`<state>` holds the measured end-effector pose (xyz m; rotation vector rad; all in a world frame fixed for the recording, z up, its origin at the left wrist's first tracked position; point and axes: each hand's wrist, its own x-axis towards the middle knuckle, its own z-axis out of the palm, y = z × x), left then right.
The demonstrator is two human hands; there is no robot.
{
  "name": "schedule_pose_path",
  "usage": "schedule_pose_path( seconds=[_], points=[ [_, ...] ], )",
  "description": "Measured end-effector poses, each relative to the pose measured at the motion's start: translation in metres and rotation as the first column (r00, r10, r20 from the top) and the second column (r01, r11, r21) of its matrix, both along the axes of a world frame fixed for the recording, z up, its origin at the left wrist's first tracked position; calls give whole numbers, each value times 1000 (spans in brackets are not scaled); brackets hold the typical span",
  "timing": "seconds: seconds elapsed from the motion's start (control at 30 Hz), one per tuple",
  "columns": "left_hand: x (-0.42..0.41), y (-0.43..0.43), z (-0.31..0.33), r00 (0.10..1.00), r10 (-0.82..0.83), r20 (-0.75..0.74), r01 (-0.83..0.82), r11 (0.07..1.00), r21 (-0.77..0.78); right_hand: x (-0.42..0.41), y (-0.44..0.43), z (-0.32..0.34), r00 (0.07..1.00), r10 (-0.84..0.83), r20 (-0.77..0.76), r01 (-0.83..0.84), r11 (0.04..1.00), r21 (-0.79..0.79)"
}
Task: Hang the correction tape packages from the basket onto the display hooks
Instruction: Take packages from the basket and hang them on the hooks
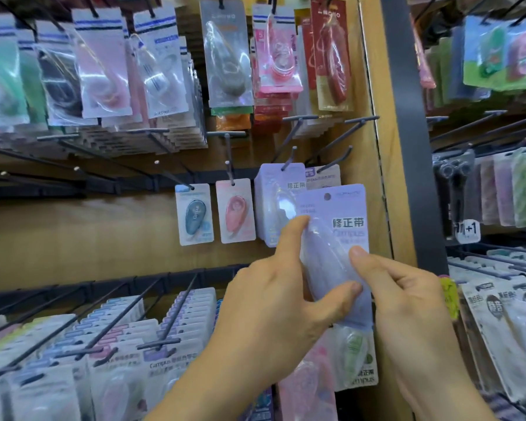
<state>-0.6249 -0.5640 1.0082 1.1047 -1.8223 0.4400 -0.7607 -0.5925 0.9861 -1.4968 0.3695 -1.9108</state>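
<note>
A lilac correction tape package is held upright in front of the display, its hang hole at the top. My left hand grips its blister from the left, thumb across the front. My right hand pinches the package's right edge. Just behind it, a stack of like lilac packages hangs on a dark hook. A second hook to the right carries a few packages. Green and pink packages show below the held one. The basket is out of view.
A blue package and a pink package hang alone left of the lilac stack. Bare hooks stick out at middle left. Full rows hang above and below. A dark post separates the right rack.
</note>
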Motion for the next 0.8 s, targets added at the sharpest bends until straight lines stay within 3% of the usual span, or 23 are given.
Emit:
schedule_pose_path(
  seconds=[0.17, 0.3, 0.47, 0.8],
  points=[
    [0, 7, 21, 998, 64, -8, -64, 997, -53, 4, 5, 2, 995, 55, -81, -52, 998, 41],
    [7, -4, 55, 978, 209, -22, -210, 968, -136, 4, -1, 6, 988, 51, -148, -45, 998, 43],
    [1, -23, 75, 927, 365, 91, -348, 924, -160, 8, -18, 18, 984, 0, -180, 21, 993, 113],
    [1, -25, 82, 899, 395, 189, -353, 909, -221, 10, -32, 37, 979, 67, -190, -42, 990, 133]
  ],
)
